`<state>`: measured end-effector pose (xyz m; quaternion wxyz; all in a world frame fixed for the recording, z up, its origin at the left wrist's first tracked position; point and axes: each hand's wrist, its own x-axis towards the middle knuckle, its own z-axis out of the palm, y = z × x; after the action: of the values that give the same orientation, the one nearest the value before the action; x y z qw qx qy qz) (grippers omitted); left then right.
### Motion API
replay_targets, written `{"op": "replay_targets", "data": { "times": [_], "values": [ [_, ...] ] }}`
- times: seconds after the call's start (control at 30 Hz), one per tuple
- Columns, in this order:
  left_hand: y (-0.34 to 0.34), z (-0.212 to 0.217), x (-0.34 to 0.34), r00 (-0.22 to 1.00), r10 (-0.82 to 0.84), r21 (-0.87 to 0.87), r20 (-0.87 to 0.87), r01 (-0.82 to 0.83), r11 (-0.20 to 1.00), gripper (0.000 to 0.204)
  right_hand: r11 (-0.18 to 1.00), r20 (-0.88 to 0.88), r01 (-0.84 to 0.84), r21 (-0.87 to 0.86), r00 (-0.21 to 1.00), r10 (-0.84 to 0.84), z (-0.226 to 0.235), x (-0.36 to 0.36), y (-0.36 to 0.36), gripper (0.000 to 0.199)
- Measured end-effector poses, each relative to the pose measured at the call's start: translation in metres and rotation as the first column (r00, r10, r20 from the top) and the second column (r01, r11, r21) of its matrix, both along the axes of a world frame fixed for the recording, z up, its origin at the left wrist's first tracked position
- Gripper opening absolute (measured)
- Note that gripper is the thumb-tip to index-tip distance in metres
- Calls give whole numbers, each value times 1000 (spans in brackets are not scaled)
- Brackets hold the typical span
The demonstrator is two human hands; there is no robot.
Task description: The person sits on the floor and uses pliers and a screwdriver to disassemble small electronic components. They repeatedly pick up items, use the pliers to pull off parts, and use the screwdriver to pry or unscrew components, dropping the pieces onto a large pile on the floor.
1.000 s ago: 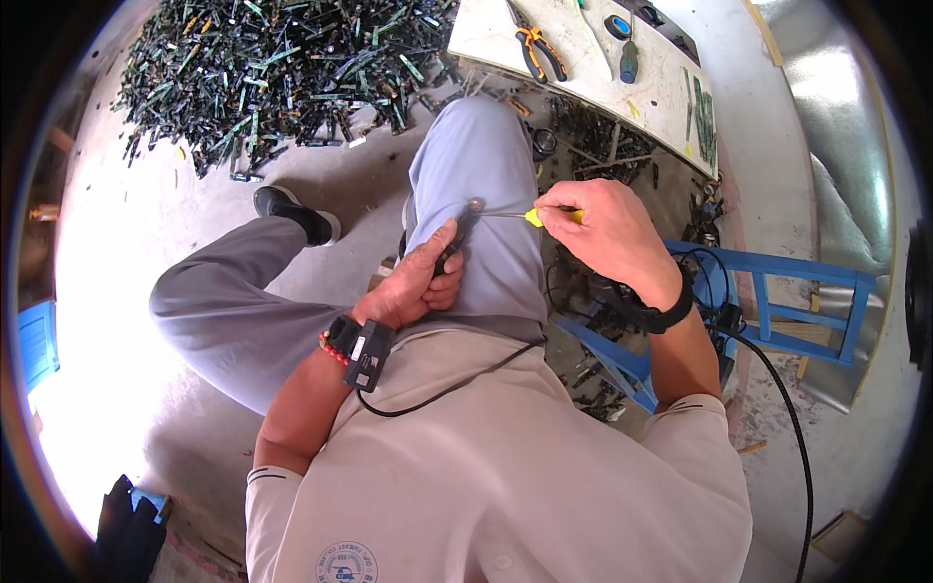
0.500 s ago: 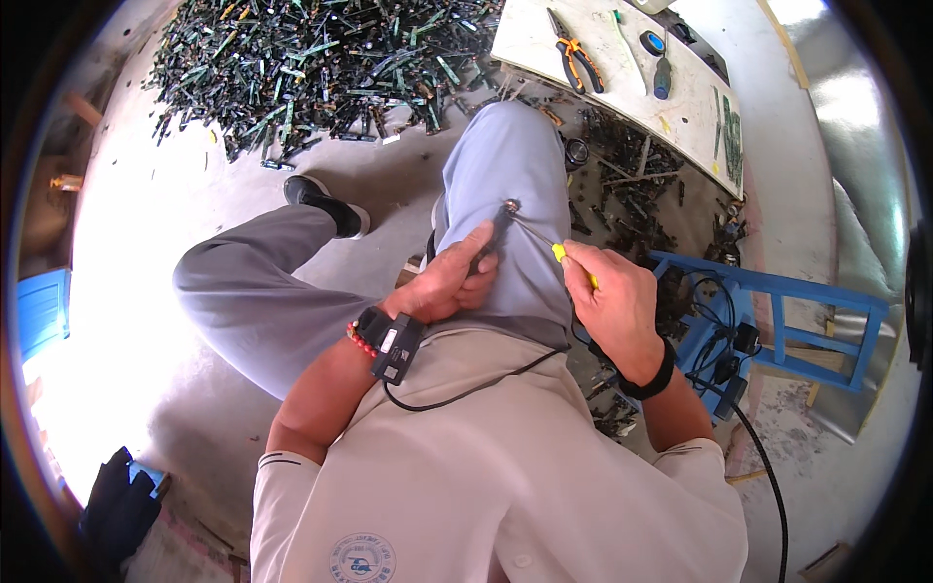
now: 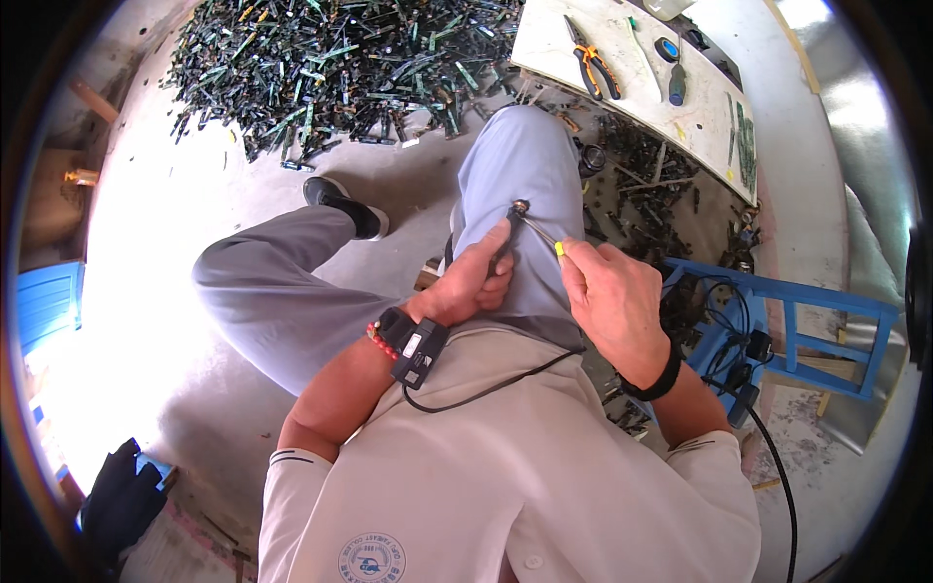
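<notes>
My left hand (image 3: 474,280) is wrapped round a slim dark stick-shaped part (image 3: 508,238) whose far end carries a small round coppery metal piece. It is held over my right thigh (image 3: 525,155). My right hand (image 3: 622,301) grips a screwdriver (image 3: 560,249) with a yellow handle, mostly hidden by the fingers. The screwdriver's thin metal shaft points up and left, and its tip meets the part near the metal end. Whether the tip sits inside the part is too small to tell.
A big heap of dark and green narrow parts (image 3: 340,78) lies on the floor ahead. On a white board (image 3: 622,39) are orange-handled pliers (image 3: 595,70), a dark screwdriver (image 3: 676,85) and a green-tipped brush (image 3: 645,56). Right of me, a blue stool (image 3: 826,291) holds black cables. More parts (image 3: 651,185) lie under the board.
The whole view has shifted slightly, so everything sits further right. My right hand has come a little nearer the dark part with the screwdriver. Both grips are unchanged.
</notes>
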<state>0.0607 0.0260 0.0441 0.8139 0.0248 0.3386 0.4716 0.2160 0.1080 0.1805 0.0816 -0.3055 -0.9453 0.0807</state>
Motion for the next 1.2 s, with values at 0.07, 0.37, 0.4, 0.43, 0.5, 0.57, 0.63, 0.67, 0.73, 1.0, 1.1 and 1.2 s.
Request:
{"op": "replay_targets", "data": {
  "times": [0.07, 0.37, 0.4, 0.43, 0.5, 0.57, 0.63, 0.67, 0.73, 1.0, 1.1, 1.2],
  "values": [
    [0, 1, 1, 1000, 12, -13, -22, -12, 1000, 58, 999, -92, 40, -22, 995, -42, -10, 3, -4, 7],
    [-1, 6, 1, 999, 43, -36, -32, -44, 998, 57, 885, -377, 183, -429, 854, -359, -48, 23, -19, 15],
    [-1, 6, 1, 999, 45, -30, -31, -46, 999, 57, 852, -375, 203, -483, 831, -411, -51, 24, -22, 16],
    [0, 6, 1, 998, 47, -24, -30, -47, 999, 57, 829, -390, 213, -517, 803, -450, -59, 27, -25, 16],
    [0, 5, 0, 999, 37, -21, -23, -37, 999, 57, 779, -412, 229, -583, 744, -527, -75, 30, -31, 18],
    [1, 5, -1, 1000, 27, -22, -14, -27, 999, 58, 631, -365, 193, -752, 675, -641, -76, 31, -30, 20],
    [1, 3, -3, 1000, 18, -27, -3, -18, 999, 59, 428, -221, 190, -884, 638, -738, -67, 34, -24, 21],
    [0, 3, -2, 1000, 20, -30, 19, -19, 999, 59, 433, -237, 151, -889, 657, -716, -66, 34, -21, 21],
    [-2, 2, 1, 998, 24, -37, 62, -22, 999, 59, 663, -355, 156, -732, 744, -567, -60, 30, -22, 19],
    [-2, 6, 1, 998, 53, -19, 35, -52, 998, 59, 877, -294, 175, -449, 897, -329, -33, 23, -14, 22],
    [-2, 4, 1, 998, 50, -20, 28, -49, 999, 59, 861, -224, 223, -457, 908, -354, -30, 23, -14, 22],
    [-2, 9, 2, 999, 50, -27, -15, -51, 998, 59, 863, -197, 248, -441, 911, -363, -27, 22, -15, 23]
  ]
}}
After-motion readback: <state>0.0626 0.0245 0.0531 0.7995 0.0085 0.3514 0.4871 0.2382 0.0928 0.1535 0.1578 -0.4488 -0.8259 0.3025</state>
